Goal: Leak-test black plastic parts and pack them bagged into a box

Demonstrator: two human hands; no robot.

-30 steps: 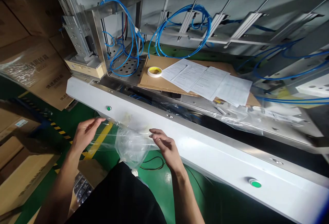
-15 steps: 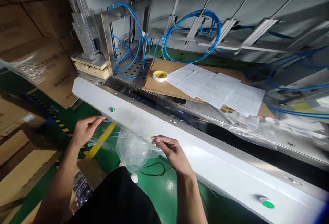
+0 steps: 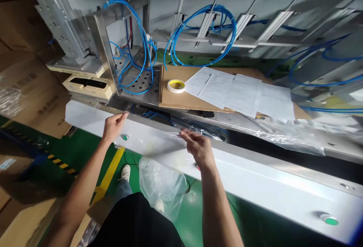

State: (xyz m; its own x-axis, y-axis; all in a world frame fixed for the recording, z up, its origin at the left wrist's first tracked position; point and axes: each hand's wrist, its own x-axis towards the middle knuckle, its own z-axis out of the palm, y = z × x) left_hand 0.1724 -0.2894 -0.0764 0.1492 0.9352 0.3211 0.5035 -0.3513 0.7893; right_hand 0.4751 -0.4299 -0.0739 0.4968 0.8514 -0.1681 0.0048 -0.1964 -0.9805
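Note:
My left hand is closed in a pinch above the white front panel, near its left green button; what its fingertips hold, if anything, is too fine to make out. My right hand pinches a thin, clear plastic strip that shows as pale streaks toward the left hand. Whether the strip reaches the left fingers I cannot tell. Below the panel, between my forearms, is a clear plastic bag.
Behind the panel, a cardboard sheet carries a tape roll and several papers. Coiled blue tubes hang near metal cylinders. A cream block fixture stands at left. Cartons line the far left.
Both hands have risen toward the panel's upper edge, away from my body. The clear film near my hands shows less, and the bag appears lower. The view has shifted.

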